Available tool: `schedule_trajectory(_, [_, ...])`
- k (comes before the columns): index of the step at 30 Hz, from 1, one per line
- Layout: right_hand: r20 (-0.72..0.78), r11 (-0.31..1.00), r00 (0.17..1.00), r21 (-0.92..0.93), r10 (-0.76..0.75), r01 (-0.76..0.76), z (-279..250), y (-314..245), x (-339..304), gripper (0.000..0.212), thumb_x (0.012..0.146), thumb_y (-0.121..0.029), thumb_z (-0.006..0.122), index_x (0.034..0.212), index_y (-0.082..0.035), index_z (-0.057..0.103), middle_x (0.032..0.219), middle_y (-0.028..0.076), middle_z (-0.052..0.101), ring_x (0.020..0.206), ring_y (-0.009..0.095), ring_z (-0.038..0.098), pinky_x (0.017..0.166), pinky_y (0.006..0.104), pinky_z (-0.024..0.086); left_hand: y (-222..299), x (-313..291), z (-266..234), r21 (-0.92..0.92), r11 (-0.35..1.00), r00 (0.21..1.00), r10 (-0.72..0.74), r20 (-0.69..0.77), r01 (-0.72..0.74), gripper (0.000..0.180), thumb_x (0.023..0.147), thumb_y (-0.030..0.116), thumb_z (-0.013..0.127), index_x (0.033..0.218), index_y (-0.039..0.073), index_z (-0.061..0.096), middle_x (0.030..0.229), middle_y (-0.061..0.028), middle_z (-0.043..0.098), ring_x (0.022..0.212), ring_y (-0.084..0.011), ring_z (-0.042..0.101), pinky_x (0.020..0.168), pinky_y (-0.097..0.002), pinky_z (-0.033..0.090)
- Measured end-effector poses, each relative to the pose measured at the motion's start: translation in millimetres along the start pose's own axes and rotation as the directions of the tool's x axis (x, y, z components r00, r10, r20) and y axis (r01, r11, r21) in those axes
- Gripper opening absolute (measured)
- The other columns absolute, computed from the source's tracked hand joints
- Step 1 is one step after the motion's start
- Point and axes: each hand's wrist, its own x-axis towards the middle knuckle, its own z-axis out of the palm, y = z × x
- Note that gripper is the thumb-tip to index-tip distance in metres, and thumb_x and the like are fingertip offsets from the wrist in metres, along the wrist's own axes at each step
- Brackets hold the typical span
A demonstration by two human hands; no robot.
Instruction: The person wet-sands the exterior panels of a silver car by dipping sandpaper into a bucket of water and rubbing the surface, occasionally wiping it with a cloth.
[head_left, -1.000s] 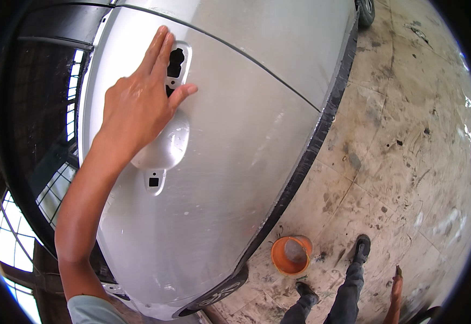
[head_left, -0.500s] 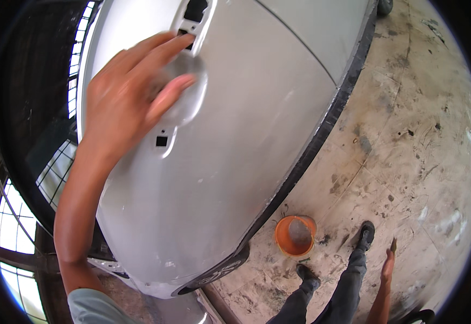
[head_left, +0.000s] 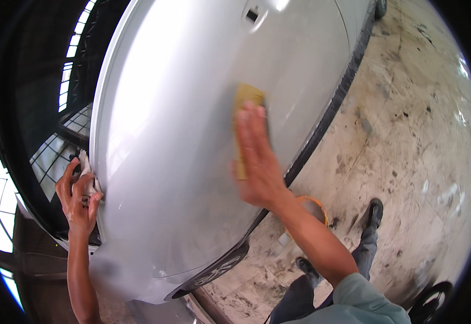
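Note:
My right hand (head_left: 257, 162) lies on a silver-grey car side panel (head_left: 192, 178), its fingers stretched along a yellow sanding block (head_left: 242, 100) with a dark side edge. Motion smears both the hand and the block. At the panel's left edge, beside the dark window glass, my left hand (head_left: 77, 202) curls its fingers round a crumpled white cloth (head_left: 89, 186). Part of the cloth is hidden behind those fingers. Above the block, at the upper edge of view, the panel has a small square hole (head_left: 252, 15) in the door handle recess.
An orange bucket (head_left: 326, 213) stands on the stained concrete floor (head_left: 386, 151), partly hidden by my right forearm. My dark shoes (head_left: 375, 213) are near it. A car wheel (head_left: 219, 272) sits under the panel's lower edge. A black round object (head_left: 430, 302) is at the lower right.
My left hand has left the door handle recess and gone down to the window edge, onto the cloth. The right hand has risen from beside my legs onto the panel with the block.

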Motion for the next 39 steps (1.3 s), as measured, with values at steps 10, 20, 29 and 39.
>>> schedule_trajectory(10, [0.090, 0.966, 0.968, -0.092, -0.233, 0.241, 154.2, -72.8, -133.9, 0.073, 0.082, -0.018, 0.057, 0.145, 0.004, 0.027, 0.151, 0.024, 0.024, 0.140, 0.042, 0.023, 0.113, 0.0431, 0.027, -32.1, -90.1, 52.9, -0.067, 0.960, 0.958, 0.263, -0.117, -0.271, 0.067, 0.093, 0.048, 0.043, 0.144, 0.006, 0.034, 0.145, -0.0289, 0.030, 0.132, -0.0452, 0.032, 0.108, -0.0562, 0.024])
schedule_trajectory(20, [-0.495, 0.974, 0.861, -0.226, -0.117, 0.003, 79.2, 0.5, 49.1, 0.058, 0.096, -0.029, 0.043, 0.142, 0.004, 0.032, 0.146, 0.027, 0.032, 0.140, 0.040, 0.022, 0.115, 0.0425, 0.022, -17.4, -72.9, 48.9, -0.103, 0.946, 0.947, 0.292, -0.136, -0.307, 0.065, 0.088, 0.041, 0.047, 0.140, 0.002, 0.036, 0.143, -0.0285, 0.030, 0.134, -0.0428, 0.028, 0.110, -0.0551, 0.020])
schedule_trajectory(29, [-0.371, 0.990, 0.927, -0.101, 0.053, -0.096, 58.7, 20.5, 58.1, 0.059, 0.094, -0.028, 0.048, 0.144, -0.001, 0.032, 0.143, 0.020, 0.039, 0.131, 0.033, 0.038, 0.108, 0.0393, 0.033, -17.4, -67.9, 51.9, -0.109, 0.943, 0.938, 0.290, -0.190, -0.314, 0.067, 0.084, 0.042, 0.052, 0.137, 0.003, 0.041, 0.141, -0.0285, 0.034, 0.133, -0.0419, 0.031, 0.109, -0.0547, 0.020])
schedule_trajectory(39, [-0.237, 0.984, 0.961, -0.142, -0.141, 0.109, 131.8, -29.2, -47.9, 0.054, 0.096, -0.026, 0.045, 0.143, -0.002, 0.033, 0.145, 0.018, 0.039, 0.132, 0.031, 0.039, 0.111, 0.0400, 0.029, -21.0, -74.5, 52.7, -0.158, 0.949, 0.956, 0.248, -0.160, -0.272, 0.066, 0.081, 0.042, 0.053, 0.132, 0.001, 0.046, 0.139, -0.0273, 0.037, 0.133, -0.0414, 0.030, 0.109, -0.0543, 0.019])
